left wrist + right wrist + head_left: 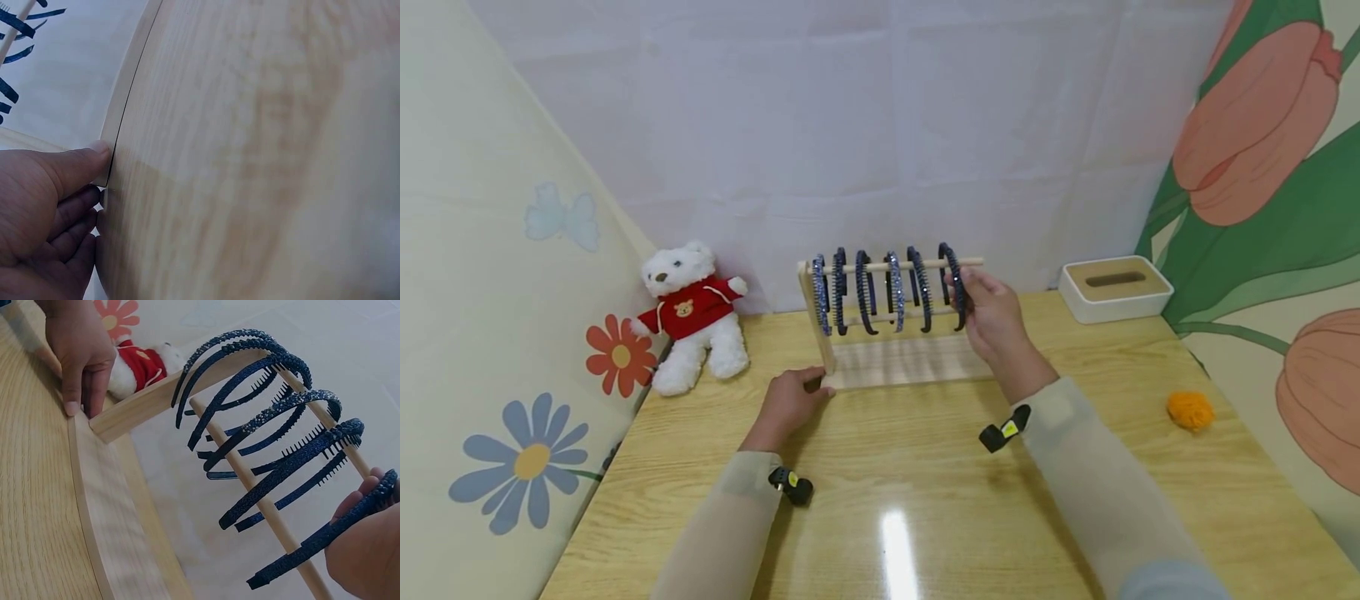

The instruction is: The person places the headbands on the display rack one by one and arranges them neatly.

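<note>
A light wooden headband rack [910,367] stands on the table, with a post at its left end and two horizontal rods. Several dark, glittery headbands [863,292] hang over the rods, their comb teeth facing inward. With thumb and fingers my right hand [996,321] holds the rightmost headband [325,534], which is still around the rods. At the base's left front corner, my left hand [790,404] grips the wood; its thumb [81,167] lies on the edge and the other fingers curl beside the end.
A white teddy bear in a red sweater [696,308] sits at the back left. The white tissue box [1116,287] with a wooden lid is at the back right. An orange fuzzy bundle [1190,410] lies near the right edge. A pale cloth wall rises behind the rack.
</note>
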The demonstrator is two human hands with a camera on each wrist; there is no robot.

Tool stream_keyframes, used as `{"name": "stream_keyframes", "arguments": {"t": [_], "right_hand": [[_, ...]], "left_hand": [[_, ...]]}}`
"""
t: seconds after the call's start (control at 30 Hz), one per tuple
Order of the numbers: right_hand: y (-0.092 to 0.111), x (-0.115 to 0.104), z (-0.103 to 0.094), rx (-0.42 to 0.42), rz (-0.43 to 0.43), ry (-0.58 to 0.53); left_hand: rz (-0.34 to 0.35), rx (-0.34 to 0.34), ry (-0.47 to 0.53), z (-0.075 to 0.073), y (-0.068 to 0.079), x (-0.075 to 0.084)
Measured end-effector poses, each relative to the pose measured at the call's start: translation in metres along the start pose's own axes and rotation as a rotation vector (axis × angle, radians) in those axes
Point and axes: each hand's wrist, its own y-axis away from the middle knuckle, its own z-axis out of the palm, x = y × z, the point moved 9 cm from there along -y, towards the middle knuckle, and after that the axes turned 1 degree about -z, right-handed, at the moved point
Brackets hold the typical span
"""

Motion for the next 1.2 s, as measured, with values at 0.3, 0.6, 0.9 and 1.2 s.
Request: {"name": "stream_keyframes", "arguments": {"t": [0.3, 0.6, 0.9, 1.2], "right_hand": [[0.0, 0.0, 0.002, -0.02, -0.005, -0.024], [0.002, 0.002, 0.001, -0.02, 0.017, -0.06], [0.002, 0.003, -0.003, -0.025, 0.006, -0.043], [0.006, 0.002, -0.019, -0.024, -0.071, 0.185]], "left_hand": [[-0.008, -0.01, -0.008, -0.001, 0.001, -0.001], [-0.003, -0.007, -0.009, -0.002, 0.002, -0.002], [0.009, 0.001, -0.018, -0.001, -0.001, -0.004], [0.021, 0.004, -0.026, -0.001, -0.001, -0.005]]}}
